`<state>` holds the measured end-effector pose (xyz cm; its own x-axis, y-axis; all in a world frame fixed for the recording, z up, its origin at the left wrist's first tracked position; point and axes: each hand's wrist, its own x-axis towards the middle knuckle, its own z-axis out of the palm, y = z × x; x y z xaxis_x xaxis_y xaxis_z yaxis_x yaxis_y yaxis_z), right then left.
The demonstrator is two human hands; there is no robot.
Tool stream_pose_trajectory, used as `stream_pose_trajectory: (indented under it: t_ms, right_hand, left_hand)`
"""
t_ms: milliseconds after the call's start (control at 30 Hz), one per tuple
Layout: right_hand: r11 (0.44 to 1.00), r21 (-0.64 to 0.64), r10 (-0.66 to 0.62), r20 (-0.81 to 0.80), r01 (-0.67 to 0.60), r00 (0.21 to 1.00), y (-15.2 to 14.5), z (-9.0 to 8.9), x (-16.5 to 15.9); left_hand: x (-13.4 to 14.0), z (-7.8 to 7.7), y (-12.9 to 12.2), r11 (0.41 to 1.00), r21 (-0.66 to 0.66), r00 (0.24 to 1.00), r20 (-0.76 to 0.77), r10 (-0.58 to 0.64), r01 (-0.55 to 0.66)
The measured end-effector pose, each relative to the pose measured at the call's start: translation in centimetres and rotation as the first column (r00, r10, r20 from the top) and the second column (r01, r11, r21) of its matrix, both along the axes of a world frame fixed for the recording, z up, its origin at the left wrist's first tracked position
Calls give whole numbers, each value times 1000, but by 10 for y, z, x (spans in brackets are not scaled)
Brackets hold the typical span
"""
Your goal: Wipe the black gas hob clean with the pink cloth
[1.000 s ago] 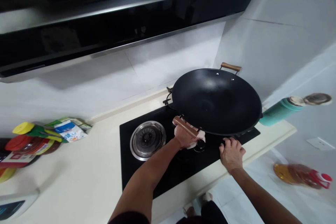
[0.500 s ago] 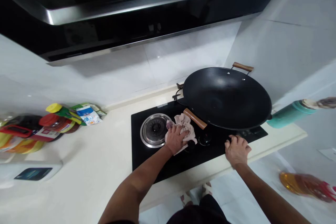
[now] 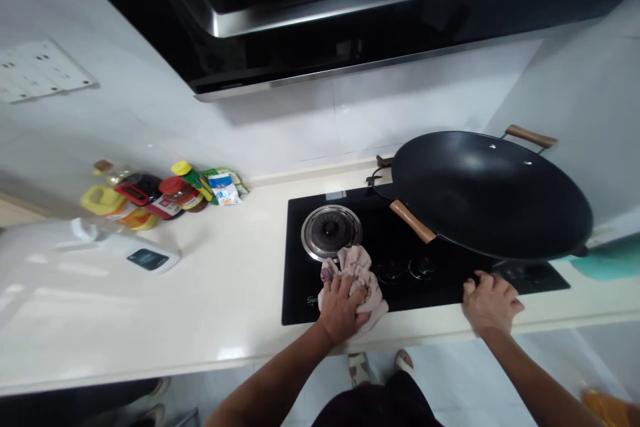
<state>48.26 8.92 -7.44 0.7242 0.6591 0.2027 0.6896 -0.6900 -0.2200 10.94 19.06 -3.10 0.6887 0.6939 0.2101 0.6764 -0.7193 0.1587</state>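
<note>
My left hand [image 3: 341, 310] presses a crumpled pale pink cloth [image 3: 361, 271] onto the front edge of the black glass cooktop [image 3: 300, 287], its fingers bunched into the fabric. Just behind the cloth is the round burner [image 3: 331, 230] with its shiny metal ring. My right hand [image 3: 491, 301] rests at the cooktop's front edge with nothing in it, fingers bent and a little apart. Above and behind that hand sits a large black wok [image 3: 490, 193] on the right side of the cooktop, one wooden handle [image 3: 413, 221] pointing toward the cloth. Control knobs [image 3: 421, 268] lie between my hands.
Bottles and a red-lidded jar [image 3: 183, 193] stand at the back left with seasoning packets [image 3: 224, 188]. A white bottle [image 3: 135, 250] lies nearer on the pale counter [image 3: 225, 293]. The range hood [image 3: 400, 47] hangs overhead. A teal object [image 3: 613, 259] is beside the wok.
My left hand has drawn the cloth toward me, from beside the burner to the cooktop's front edge. The right hand stays at the edge. The view has swung left.
</note>
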Motion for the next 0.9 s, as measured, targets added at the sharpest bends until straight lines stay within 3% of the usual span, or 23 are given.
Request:
stream_pose_trajectory:
  t_ms: [100, 200, 300, 400, 500, 667, 800, 900]
  right_hand:
    - [1000, 4, -3, 13, 3, 1000, -2, -5, 2]
    - [1000, 0, -4, 15, 4, 1000, -3, -9, 5]
    - [1000, 0, -9, 7, 9, 1000, -4, -13, 7]
    - [1000, -3, -10, 3, 10, 1000, -3, -13, 7]
    - [1000, -5, -8, 11, 8, 1000, -2, -10, 5]
    - [1000, -9, 0, 7, 0, 1000, -2, -7, 3]
    - [1000, 6, -8, -19, 8, 1000, -2, -6, 1]
    - [1000, 10, -14, -40, 15, 999, -2, -5, 0]
  left_hand:
    - [-41, -3, -12, 997, 29, 997, 8, 77, -78]
    - [-89, 2, -6, 963, 72, 964, -41, 263, -260]
    - [-136, 11, 10, 864, 140, 862, -90, 498, -484]
    - [-168, 17, 20, 768, 183, 769, -80, 634, -614]
    - [-174, 14, 13, 714, 204, 718, -67, 692, -669]
    - [-157, 0, -29, 660, 232, 663, -77, 745, -714]
    - [-152, -7, -55, 667, 221, 673, -61, 737, -711]
    - [-155, -8, -62, 722, 215, 730, -59, 681, -657]
